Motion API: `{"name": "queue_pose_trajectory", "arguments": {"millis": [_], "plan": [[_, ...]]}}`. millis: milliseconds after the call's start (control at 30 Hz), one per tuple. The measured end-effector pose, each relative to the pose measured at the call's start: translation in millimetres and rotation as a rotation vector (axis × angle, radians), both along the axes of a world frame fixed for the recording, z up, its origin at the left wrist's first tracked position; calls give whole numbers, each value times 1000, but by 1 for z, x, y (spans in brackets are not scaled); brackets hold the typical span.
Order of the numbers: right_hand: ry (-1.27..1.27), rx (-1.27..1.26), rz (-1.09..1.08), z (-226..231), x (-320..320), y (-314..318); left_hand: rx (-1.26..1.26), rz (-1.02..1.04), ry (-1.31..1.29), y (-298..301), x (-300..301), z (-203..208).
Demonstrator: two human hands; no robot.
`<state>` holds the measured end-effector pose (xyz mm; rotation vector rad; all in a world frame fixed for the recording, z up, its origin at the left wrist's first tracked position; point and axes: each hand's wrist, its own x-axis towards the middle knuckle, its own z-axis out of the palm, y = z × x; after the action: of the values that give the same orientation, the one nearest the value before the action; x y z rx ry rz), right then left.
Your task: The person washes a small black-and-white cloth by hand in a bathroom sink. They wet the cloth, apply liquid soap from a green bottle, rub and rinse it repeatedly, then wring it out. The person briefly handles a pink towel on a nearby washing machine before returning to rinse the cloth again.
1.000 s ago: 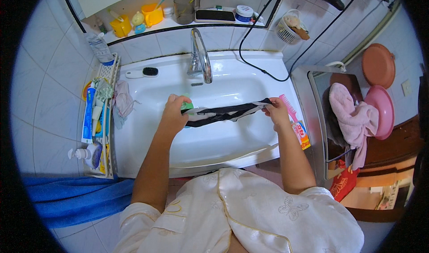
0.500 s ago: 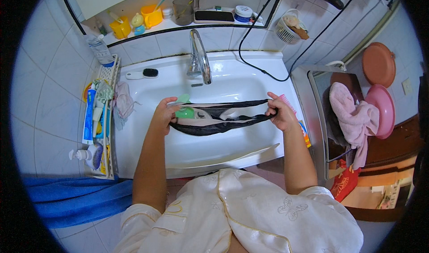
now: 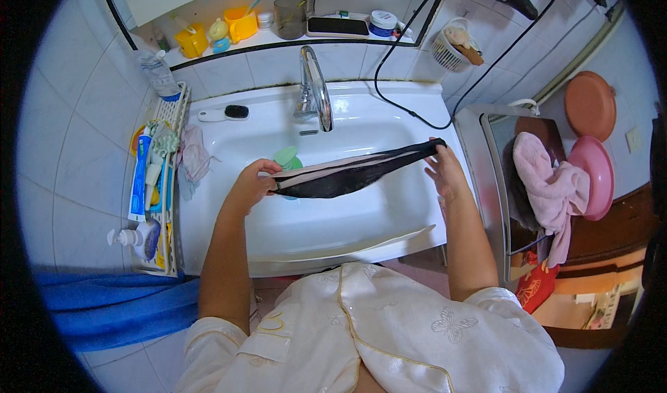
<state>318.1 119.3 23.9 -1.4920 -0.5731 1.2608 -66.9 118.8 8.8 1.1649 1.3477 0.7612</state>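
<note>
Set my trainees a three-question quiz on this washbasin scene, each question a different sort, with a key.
1. True or false: the black garment spans from the left hand to the right hand.

2. Which lies on the washbasin beside the faucet, to its left?
A) toothpaste tube
B) hairbrush
C) soap dispenser

3. How many yellow cups stand in the row left of the grey tumbler?

Key: 1. True. 2. B. 3. Two.

Single head-worn fisheye view, downward at close range over the white sink (image 3: 389,219)
</note>
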Motion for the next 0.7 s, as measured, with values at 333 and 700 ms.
{"name": "queue_pose_trajectory", "arguments": {"millis": [333, 700], "plan": [[531, -13, 499, -10, -107, -16, -124, 22, -500, 2, 87, 2], [737, -83, 324, -3, -133, -3, -130, -4, -441, 12, 95, -28]]}}
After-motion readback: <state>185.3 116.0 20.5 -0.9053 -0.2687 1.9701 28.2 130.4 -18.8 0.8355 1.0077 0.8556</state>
